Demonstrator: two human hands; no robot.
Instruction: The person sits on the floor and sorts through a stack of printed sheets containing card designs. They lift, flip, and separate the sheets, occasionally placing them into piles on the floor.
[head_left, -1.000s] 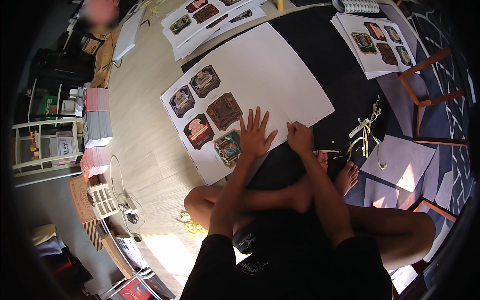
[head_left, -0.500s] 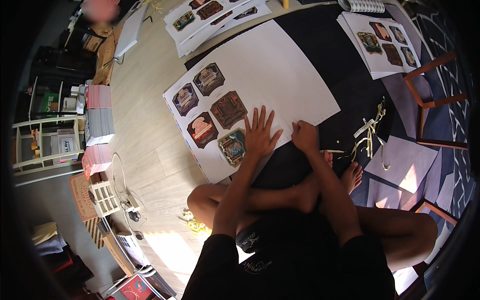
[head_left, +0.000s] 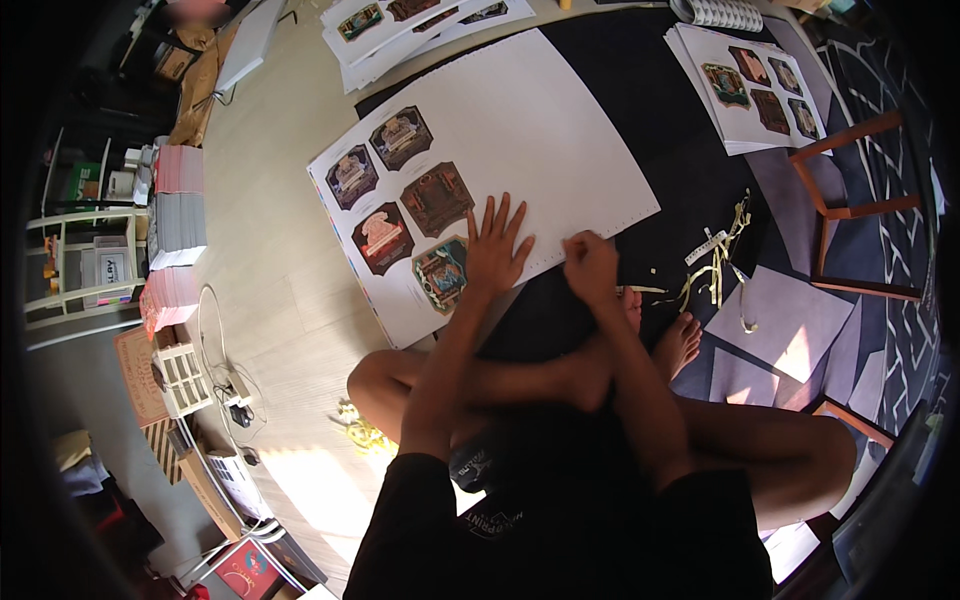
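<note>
A large white sheet [head_left: 560,130] lies before me, with several dark, ornate label-shaped prints along its left part. My left hand [head_left: 497,255] rests flat on it with fingers spread, beside a green-framed print [head_left: 440,276]. At the sheet's near edge, my right hand [head_left: 590,268] is closed, fingers curled in. Whatever it may pinch is hidden. Thin yellowish strips [head_left: 716,275] lie in a tangle on the dark mat [head_left: 640,110] to the right of that hand, near my foot.
Printed sheets are stacked at the far right [head_left: 752,95] and the far left [head_left: 400,40]. A brown wooden frame [head_left: 822,215] stands on the right. Paper stacks [head_left: 178,220] line the left, near a power strip with cables [head_left: 238,388]. More yellow strips [head_left: 362,430] lie by my left knee.
The whole view has shifted slightly, carrying everything up and to the left. Both hands stay at nearly the same spots on the sheet.
</note>
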